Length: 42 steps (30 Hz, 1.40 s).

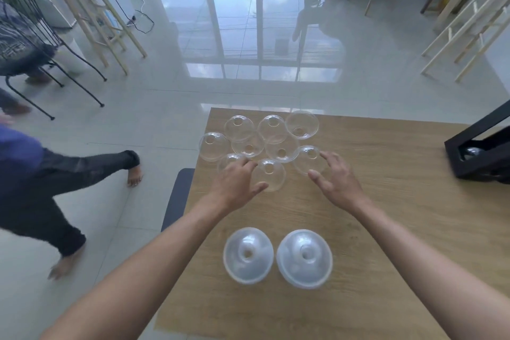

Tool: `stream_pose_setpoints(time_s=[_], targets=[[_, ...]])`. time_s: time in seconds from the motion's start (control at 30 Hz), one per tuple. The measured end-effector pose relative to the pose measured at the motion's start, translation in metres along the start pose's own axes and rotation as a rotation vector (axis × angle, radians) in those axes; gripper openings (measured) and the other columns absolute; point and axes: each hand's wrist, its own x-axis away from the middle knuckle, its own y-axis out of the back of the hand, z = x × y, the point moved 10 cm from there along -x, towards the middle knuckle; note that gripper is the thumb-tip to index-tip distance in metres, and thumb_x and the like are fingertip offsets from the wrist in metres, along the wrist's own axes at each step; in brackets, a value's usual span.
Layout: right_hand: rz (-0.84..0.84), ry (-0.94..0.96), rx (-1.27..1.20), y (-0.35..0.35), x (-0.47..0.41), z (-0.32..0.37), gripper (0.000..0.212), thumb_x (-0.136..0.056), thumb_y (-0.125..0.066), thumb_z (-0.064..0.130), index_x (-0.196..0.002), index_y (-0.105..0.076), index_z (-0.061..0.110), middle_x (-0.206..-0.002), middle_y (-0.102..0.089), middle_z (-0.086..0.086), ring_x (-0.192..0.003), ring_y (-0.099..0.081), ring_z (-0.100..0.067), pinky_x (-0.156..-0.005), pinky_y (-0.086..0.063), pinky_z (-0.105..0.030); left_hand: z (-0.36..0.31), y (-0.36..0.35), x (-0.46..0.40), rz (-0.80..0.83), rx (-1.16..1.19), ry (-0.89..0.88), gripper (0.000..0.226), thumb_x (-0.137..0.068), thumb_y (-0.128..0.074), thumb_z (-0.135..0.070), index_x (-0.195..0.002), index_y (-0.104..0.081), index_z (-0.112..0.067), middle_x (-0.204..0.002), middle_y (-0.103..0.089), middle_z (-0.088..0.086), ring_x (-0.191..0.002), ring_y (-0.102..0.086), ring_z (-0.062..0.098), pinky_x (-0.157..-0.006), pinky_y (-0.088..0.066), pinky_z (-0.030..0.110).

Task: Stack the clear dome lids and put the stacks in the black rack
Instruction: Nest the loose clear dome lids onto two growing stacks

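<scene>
Up at the far end of the wooden desk [372, 201], a cluster of single clear dome lids [271, 128] lies loose, some dome-up with the hole on top, at least one at the far right of the group turned rim-up. Several overlap or touch their neighbours.

Both arms reach forward over the desk toward this cluster. The left hand [237, 182] sits over the near-left part of the group, fingers spread and slightly bent; its fingertips lie over one lid [230, 161] and its thumb points toward the nearest lid [269, 174]. Whether it actually grips either lid cannot be told. The right hand [335, 176] is spread wide just beside the lid at the near-right of the cluster [307, 159], fingertips at or very near its edge, thumb held apart on the near side; it holds nothing plainly.

Closer to the person, two stacks of dome lids stand side by side on the desk, dome-up and cloudy from the layers: the left stack [248, 255] and the right stack [304, 258], near each other but not touching.

The black rack [480, 152] stands at the right edge of the desk, well apart from lids and stacks, only partly in view.

On the tiled floor [154, 124] to the left, another person's leg and bare foot [134, 176] show, blurred. A black wire chair [41, 44] and wooden stools [102, 19] stand farther back.
</scene>
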Motion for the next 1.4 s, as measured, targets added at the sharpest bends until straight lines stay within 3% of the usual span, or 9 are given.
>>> stream_pose_setpoints(time_s=[0.1, 0.17, 0.37, 0.6, 0.73, 0.9, 1.1, 1.3, 1.4], targets=[[0.072, -0.006, 0.107, -0.015, -0.019, -0.001, 0.078, -0.100, -0.065, 0.048, -0.164, -0.033, 0.017, -0.170, -0.032, -0.007, -0.154, -0.030, -0.033, -0.125, -0.027, -0.050, -0.010, -0.014, -0.019, 0.050, -0.084, -0.022, 0.066, -0.093, -0.066, -0.062, -0.142, -0.055, -0.019, -0.148, -0.052, -0.002, -0.133, -0.055, 0.025, -0.103, -0.050, 0.048], [0.092, -0.009, 0.159, -0.022, -0.020, -0.004, 0.081, -0.099, -0.066, 0.050, -0.164, -0.031, 0.018, -0.169, -0.033, -0.006, -0.153, -0.031, -0.034, -0.122, -0.032, -0.054, -0.014, -0.022, -0.023, 0.072, -0.133, -0.023, 0.063, -0.093, -0.066, -0.063, -0.138, -0.055, -0.020, -0.144, -0.053, -0.003, -0.131, -0.056, 0.024, -0.099, -0.048, 0.051], [-0.006, 0.002, 0.211, -0.024, 0.000, -0.012, 0.075, -0.083, -0.085, 0.046, -0.146, -0.055, 0.019, -0.138, -0.055, -0.010, -0.127, -0.050, -0.033, -0.106, -0.045, -0.047, -0.018, -0.032, -0.016, 0.046, -0.253, -0.019, 0.069, -0.081, -0.067, -0.078, -0.115, -0.061, -0.018, -0.117, -0.059, 0.001, -0.106, -0.063, 0.027, -0.083, -0.055, 0.043], [0.042, -0.010, 0.067, -0.034, 0.019, -0.019, 0.077, -0.080, -0.089, 0.041, -0.143, -0.050, 0.019, -0.138, -0.060, -0.005, -0.127, -0.057, -0.026, -0.100, -0.045, -0.039, -0.018, -0.050, -0.006, 0.149, -0.307, -0.028, 0.083, -0.075, -0.072, -0.079, -0.130, -0.055, -0.019, -0.127, -0.062, 0.002, -0.115, -0.060, 0.028, -0.088, -0.050, 0.042], [-0.016, 0.034, -0.091, -0.008, 0.036, -0.006, 0.079, -0.080, -0.089, 0.046, -0.146, -0.050, 0.025, -0.142, -0.057, 0.000, -0.131, -0.054, -0.017, -0.104, -0.042, -0.031, -0.014, -0.025, 0.009, 0.088, -0.254, -0.008, 0.087, -0.074, -0.066, -0.083, -0.136, -0.053, -0.024, -0.132, -0.068, -0.001, -0.123, -0.057, 0.026, -0.098, -0.040, 0.045], [-0.048, 0.137, -0.191, 0.034, 0.081, 0.029, 0.076, -0.079, -0.084, 0.061, -0.144, -0.049, 0.043, -0.139, -0.053, 0.023, -0.124, -0.047, 0.014, -0.101, -0.038, -0.017, -0.008, 0.030, 0.051, -0.021, -0.112, 0.032, 0.093, -0.072, -0.067, -0.083, -0.145, -0.047, -0.028, -0.135, -0.067, -0.007, -0.126, -0.055, 0.022, -0.093, -0.034, 0.043], [-0.024, 0.239, -0.205, 0.052, 0.147, 0.072, 0.078, -0.082, -0.078, 0.070, -0.149, -0.044, 0.048, -0.145, -0.049, 0.029, -0.136, -0.047, 0.005, -0.104, -0.038, -0.015, -0.008, 0.067, 0.125, -0.041, 0.100, 0.048, 0.093, -0.074, -0.065, -0.084, -0.150, -0.042, -0.035, -0.141, -0.059, -0.013, -0.130, -0.055, 0.015, -0.106, -0.042, 0.047], [0.061, 0.255, -0.143, 0.016, 0.196, 0.075, 0.085, -0.085, -0.070, 0.075, -0.158, -0.037, 0.045, -0.157, -0.033, 0.033, -0.147, -0.034, 0.008, -0.113, -0.029, -0.009, -0.012, 0.026, 0.190, 0.054, 0.297, 0.101, 0.094, -0.074, -0.065, -0.085, -0.152, -0.033, -0.045, -0.146, -0.041, -0.024, -0.131, -0.051, 0.007, -0.111, -0.045, 0.040], [0.091, 0.233, -0.177, -0.003, 0.201, 0.070, 0.084, -0.086, -0.072, 0.070, -0.157, -0.041, 0.040, -0.160, -0.034, 0.028, -0.148, -0.035, 0.004, -0.116, -0.035, -0.021, -0.014, 0.006, 0.203, 0.016, 0.384, 0.144, 0.091, -0.077, -0.071, -0.078, -0.152, -0.032, -0.044, -0.146, -0.039, -0.027, -0.130, -0.051, 0.006, -0.104, -0.048, 0.031]])
